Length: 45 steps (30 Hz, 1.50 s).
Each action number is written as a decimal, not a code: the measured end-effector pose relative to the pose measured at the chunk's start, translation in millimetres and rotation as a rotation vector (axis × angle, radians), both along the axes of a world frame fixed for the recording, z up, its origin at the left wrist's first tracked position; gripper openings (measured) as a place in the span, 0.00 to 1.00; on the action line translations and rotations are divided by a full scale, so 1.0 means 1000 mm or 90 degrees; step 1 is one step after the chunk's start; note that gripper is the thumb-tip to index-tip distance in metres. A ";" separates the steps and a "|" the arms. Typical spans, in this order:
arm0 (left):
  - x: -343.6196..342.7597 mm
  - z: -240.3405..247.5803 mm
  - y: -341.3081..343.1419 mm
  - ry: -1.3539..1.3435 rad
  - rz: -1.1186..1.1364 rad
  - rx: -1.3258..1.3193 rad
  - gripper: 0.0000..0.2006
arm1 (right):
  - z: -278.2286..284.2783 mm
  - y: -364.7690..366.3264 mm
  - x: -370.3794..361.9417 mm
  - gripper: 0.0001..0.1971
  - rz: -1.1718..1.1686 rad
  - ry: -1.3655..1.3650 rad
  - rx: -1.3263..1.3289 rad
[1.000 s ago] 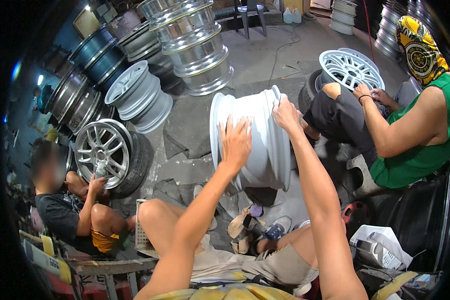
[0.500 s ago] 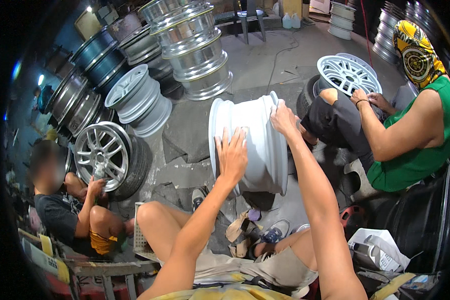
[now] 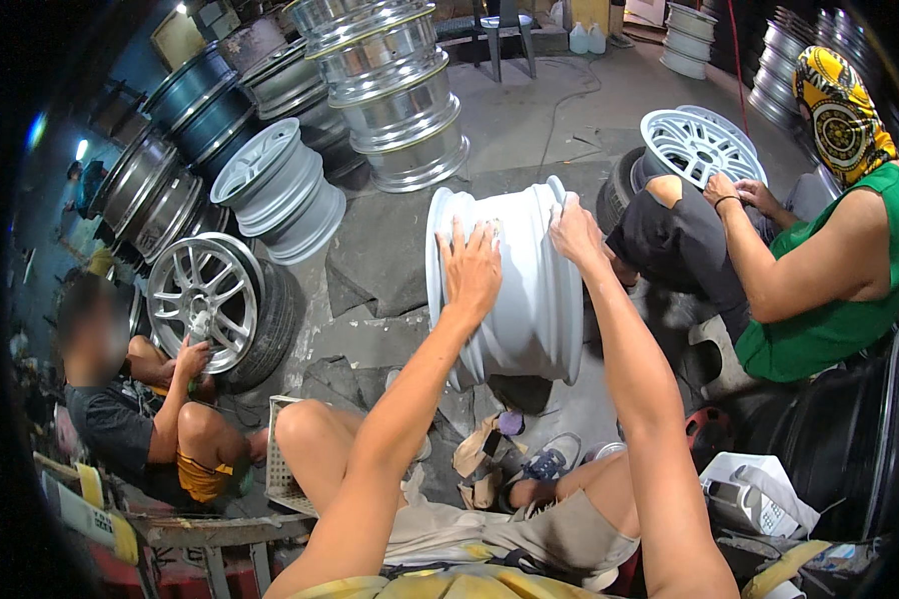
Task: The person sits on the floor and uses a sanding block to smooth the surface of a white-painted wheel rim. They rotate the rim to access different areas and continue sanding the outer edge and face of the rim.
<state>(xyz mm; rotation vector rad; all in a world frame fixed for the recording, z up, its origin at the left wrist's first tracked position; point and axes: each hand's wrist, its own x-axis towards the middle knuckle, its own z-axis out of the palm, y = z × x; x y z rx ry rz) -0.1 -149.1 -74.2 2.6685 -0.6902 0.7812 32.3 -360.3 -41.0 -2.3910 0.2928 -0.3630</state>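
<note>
A pale grey-white wheel rim (image 3: 524, 309) stands on edge on the floor before my knees, its wide barrel toward me. My left hand (image 3: 469, 270) lies on the barrel near the left flange, fingers spread and pointing away from me. At the upper right edge, my right hand (image 3: 576, 235) is closed around the right flange, with its fingertips partly hidden by the metal. Below the rim, by my shoe (image 3: 551, 461), lie tan scraps (image 3: 477, 447) and a small purple piece (image 3: 510, 424).
On the left, a seated person works at a silver wheel (image 3: 202, 299) against a tire (image 3: 280, 324). To the right, a person in green handles a pale rim (image 3: 697, 148). Stacked rims (image 3: 400, 110) stand behind; a plastic chair (image 3: 506, 40) is farther back.
My left hand has slid farther away from me along the barrel. My right hand stays at the right flange. The view has shifted slightly, and the left person's hand has moved on the silver wheel.
</note>
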 end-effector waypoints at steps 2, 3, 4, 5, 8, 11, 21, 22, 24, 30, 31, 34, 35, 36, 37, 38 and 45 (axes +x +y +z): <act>-0.014 -0.008 -0.007 -0.001 0.001 -0.024 0.22 | -0.003 -0.008 0.001 0.20 0.005 0.000 -0.006; -0.025 -0.015 -0.005 -0.018 -0.010 -0.024 0.22 | 0.001 -0.011 -0.002 0.20 -0.002 -0.003 -0.011; -0.041 -0.022 0.003 -0.030 -0.013 -0.023 0.22 | 0.002 -0.006 -0.007 0.20 -0.002 -0.001 -0.013; -0.047 -0.026 0.008 -0.041 -0.017 -0.021 0.22 | 0.002 -0.002 -0.009 0.20 -0.002 0.002 -0.016; -0.007 -0.002 0.001 0.004 0.011 0.016 0.24 | 0.003 0.001 -0.005 0.20 -0.001 -0.001 -0.012; -0.001 0.002 0.000 0.011 0.032 0.024 0.24 | 0.003 0.003 -0.004 0.20 0.024 -0.010 -0.006; -0.018 -0.007 -0.005 0.007 0.026 -0.002 0.23 | -0.005 -0.003 0.001 0.20 0.000 -0.015 0.003; -0.039 -0.015 -0.011 0.014 0.002 -0.002 0.23 | -0.006 -0.012 0.000 0.21 -0.012 -0.015 -0.004; -0.059 -0.023 -0.005 -0.012 -0.030 -0.004 0.22 | -0.010 -0.009 -0.003 0.21 -0.020 -0.011 -0.006; -0.017 -0.003 -0.009 0.016 0.034 0.016 0.25 | 0.001 0.007 -0.014 0.23 0.001 0.008 0.033; -0.021 -0.005 -0.017 0.020 0.037 0.004 0.25 | -0.002 -0.002 -0.012 0.22 -0.011 0.003 0.017; -0.064 -0.024 -0.001 -0.016 -0.002 0.006 0.23 | -0.006 -0.005 -0.010 0.21 -0.022 0.020 -0.014; -0.063 -0.024 0.010 -0.027 -0.006 0.015 0.23 | -0.003 0.001 -0.012 0.20 -0.021 0.007 0.002; -0.050 -0.015 0.010 -0.019 0.004 0.013 0.23 | 0.002 0.003 -0.015 0.20 -0.016 -0.006 0.007; -0.025 -0.003 0.008 -0.008 0.016 0.012 0.23 | 0.003 0.007 -0.016 0.20 -0.009 -0.016 0.014; -0.012 0.005 0.005 0.000 0.021 0.012 0.23 | 0.000 0.005 -0.013 0.20 -0.004 -0.016 0.027; -0.067 -0.022 0.014 0.002 -0.025 0.001 0.24 | -0.009 0.003 -0.018 0.20 -0.033 -0.024 -0.002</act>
